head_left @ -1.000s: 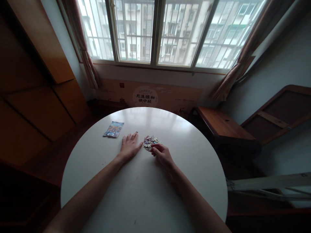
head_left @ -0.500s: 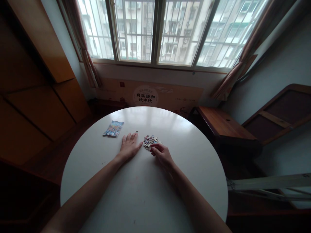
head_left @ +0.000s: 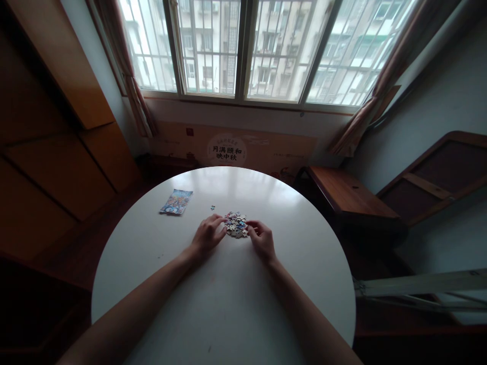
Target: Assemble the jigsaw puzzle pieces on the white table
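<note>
A small heap of jigsaw puzzle pieces [head_left: 237,226] lies on the round white table [head_left: 228,299], between my two hands. My left hand [head_left: 208,232] rests at the heap's left edge, its fingers bent and the thumb apart from the index finger. The left fingertips touch or nearly touch the outer pieces. On the heap's right side is my right hand [head_left: 262,238], with fingers curled and thumb and index drawn together at the edge. Whatever is between those fingertips is too small to make out. One loose puzzle piece [head_left: 213,207] lies apart, beyond my left hand.
A colourful printed packet [head_left: 176,202] lies flat at the table's far left. Beyond the table stand a printed cardboard panel [head_left: 262,147] under the barred window, a wooden bench [head_left: 346,190] to the right, and orange cabinets [head_left: 57,177] to the left.
My left hand has lifted off the loose piece and come back to the heap's left edge, its fingers now bent. My right hand has shifted slightly right, to the heap's right edge.
</note>
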A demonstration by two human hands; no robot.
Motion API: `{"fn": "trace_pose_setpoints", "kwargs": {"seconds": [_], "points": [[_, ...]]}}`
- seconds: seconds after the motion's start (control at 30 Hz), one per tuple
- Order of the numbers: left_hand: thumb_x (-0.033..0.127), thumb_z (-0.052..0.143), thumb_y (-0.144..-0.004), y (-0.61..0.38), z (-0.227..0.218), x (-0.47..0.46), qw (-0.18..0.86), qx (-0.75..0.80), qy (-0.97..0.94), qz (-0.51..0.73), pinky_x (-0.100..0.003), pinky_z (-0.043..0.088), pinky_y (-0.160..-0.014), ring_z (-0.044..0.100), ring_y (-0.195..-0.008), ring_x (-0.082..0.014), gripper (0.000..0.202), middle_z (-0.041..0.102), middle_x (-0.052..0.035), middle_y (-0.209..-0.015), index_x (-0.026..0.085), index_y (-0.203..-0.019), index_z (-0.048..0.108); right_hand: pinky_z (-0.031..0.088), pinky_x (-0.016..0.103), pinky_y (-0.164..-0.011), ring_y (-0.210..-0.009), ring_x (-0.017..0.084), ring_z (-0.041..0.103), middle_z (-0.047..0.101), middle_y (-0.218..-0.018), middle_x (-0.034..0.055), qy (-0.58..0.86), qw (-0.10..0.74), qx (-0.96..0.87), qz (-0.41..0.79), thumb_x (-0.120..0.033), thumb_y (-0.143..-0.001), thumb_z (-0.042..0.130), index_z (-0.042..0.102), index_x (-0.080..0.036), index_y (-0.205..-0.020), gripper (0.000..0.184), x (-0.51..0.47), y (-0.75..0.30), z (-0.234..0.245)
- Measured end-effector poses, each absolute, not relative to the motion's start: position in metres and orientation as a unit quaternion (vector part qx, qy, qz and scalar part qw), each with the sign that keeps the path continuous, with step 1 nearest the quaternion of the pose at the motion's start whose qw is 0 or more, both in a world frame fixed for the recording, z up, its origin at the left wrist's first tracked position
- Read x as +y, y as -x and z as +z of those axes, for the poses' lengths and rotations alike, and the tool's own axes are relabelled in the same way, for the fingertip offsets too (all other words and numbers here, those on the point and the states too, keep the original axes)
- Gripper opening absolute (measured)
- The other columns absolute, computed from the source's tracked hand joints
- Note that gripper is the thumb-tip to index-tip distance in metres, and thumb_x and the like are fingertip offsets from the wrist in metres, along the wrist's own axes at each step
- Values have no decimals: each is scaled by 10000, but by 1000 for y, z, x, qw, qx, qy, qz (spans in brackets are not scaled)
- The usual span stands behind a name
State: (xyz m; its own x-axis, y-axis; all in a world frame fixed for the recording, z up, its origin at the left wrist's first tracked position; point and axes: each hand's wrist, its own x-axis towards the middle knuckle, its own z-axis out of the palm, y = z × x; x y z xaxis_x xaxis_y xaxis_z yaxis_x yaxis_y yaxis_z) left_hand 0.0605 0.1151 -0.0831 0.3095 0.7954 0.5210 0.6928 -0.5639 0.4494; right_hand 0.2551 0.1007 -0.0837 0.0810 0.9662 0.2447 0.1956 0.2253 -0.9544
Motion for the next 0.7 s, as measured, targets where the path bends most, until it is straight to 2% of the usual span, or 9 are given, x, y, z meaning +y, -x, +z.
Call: {"fn": "trace_pose_setpoints", "kwargs": {"seconds": [0.13, 0.2, 0.37, 0.7], "points": [[235, 532, -828, -65, -84, 111, 99, 425, -829, 350, -335, 467, -883, 581, -977, -185, 232, 600, -55, -1065, 211, -1044, 611, 441, 367, -781, -839, 227, 571, 639, -884, 93, 600, 455, -634, 178, -299, -755, 566, 676, -160, -882, 218, 101, -263, -84], [222, 538, -821, -66, -86, 111, 99, 424, -831, 346, -338, 457, -902, 573, -1006, -187, 273, 595, -59, -1101, 211, -1088, 599, 405, 388, -831, -914, 254, 539, 621, -941, 97, 633, 405, -648, 126, -292, -731, 600, 686, -183, -935, 247, 100, -262, -86], [204, 552, -807, -66, -88, 111, 88, 425, -842, 321, -355, 432, -920, 563, -1034, -198, 283, 610, -58, -1113, 216, -1081, 617, 379, 376, -815, -932, 261, 511, 604, -1035, 89, 639, 341, -681, 107, -296, -739, 614, 664, -235, -1048, 319, 98, -258, -91], [214, 576, -807, -66, -85, 110, 71, 417, -849, 317, -344, 427, -862, 567, -947, -182, 143, 642, -43, -987, 218, -915, 670, 369, 366, -826, -959, 268, 490, 610, -1009, 96, 608, 332, -713, 107, -276, -728, 640, 677, -228, -1027, 305, 95, -256, -88]]}}
